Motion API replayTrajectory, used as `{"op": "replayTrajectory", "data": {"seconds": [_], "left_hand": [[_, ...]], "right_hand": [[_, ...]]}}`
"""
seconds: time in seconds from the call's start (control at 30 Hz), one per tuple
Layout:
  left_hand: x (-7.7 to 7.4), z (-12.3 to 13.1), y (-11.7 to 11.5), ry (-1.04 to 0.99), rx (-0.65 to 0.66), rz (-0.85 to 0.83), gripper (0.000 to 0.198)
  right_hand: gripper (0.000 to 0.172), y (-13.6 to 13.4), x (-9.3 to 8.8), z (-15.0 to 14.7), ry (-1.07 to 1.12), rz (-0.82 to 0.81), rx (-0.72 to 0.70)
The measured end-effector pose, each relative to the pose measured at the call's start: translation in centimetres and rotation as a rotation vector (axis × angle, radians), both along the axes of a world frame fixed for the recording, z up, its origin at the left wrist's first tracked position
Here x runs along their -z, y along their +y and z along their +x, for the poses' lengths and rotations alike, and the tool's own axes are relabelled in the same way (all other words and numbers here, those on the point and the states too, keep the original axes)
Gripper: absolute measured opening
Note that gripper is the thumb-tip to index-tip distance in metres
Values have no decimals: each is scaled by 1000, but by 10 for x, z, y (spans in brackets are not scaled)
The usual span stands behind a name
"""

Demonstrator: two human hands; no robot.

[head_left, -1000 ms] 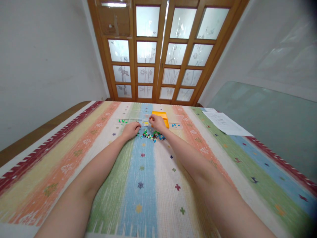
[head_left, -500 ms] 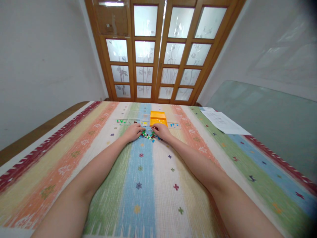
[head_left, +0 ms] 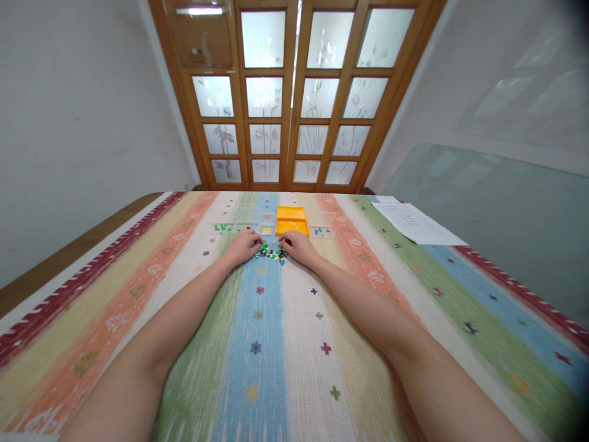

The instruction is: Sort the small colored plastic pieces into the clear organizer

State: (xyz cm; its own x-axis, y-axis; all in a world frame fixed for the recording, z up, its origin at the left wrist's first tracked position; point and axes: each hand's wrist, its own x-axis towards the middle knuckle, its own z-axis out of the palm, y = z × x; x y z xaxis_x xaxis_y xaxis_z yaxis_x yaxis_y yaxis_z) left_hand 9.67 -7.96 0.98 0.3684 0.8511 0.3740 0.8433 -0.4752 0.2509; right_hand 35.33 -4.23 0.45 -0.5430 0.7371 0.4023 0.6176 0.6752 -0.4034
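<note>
A pile of small green, white, blue and dark pieces (head_left: 273, 253) lies on the striped cloth between my hands. My left hand (head_left: 243, 245) is at the pile's left edge, its fingers pinched together; what they hold is too small to make out. On the right edge, my right hand (head_left: 298, 245) also has its fingertips together, their contents hidden. Just beyond stands an open orange box (head_left: 291, 215) with small light pieces in it. Clear trays flank it: green pieces (head_left: 223, 228) lie in the left one, blue pieces (head_left: 322, 231) in the right one.
White printed sheets (head_left: 414, 223) lie on the right side of the striped tablecloth (head_left: 271, 368). A pale green board or chair back (head_left: 497, 221) rises beyond the right edge. Wooden doors with glass panes (head_left: 285, 98) stand behind the table.
The view has shifted slightly. My left hand has drawn a little left, away from the pile; my right hand stays close to the pile's right side.
</note>
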Motion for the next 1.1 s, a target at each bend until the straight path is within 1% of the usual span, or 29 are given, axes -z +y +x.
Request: {"op": "replayTrajectory", "data": {"seconds": [0.13,0.23,0.33,0.4,0.53,0.7,0.9,1.0,1.1], "left_hand": [[-1,0,0,-7,-6,-23,16],[-1,-1,0,-32,5,-5,15],[0,-3,2,-96,2,18,16],[1,-6,4,-153,-28,24,18],[0,-18,8,-272,-159,35,21],[-3,-43,14,-418,-344,81,21],[1,-76,22,-556,-564,113,24],[6,-89,25,-622,-622,131,25],[11,-98,29,-676,-652,143,26]], "right_hand": [[16,-1,-1,0,1,-6,4],[16,-1,-1,0,0,-7,4],[16,-2,-1,0,4,0,-6],[16,-3,-1,0,7,7,-14],[15,-4,-1,0,16,5,-15],[15,-5,-1,1,25,8,-32],[15,-6,-1,0,11,0,-36],[16,-7,-2,1,5,-4,-40],[16,-7,-2,1,1,-2,-45]]}}
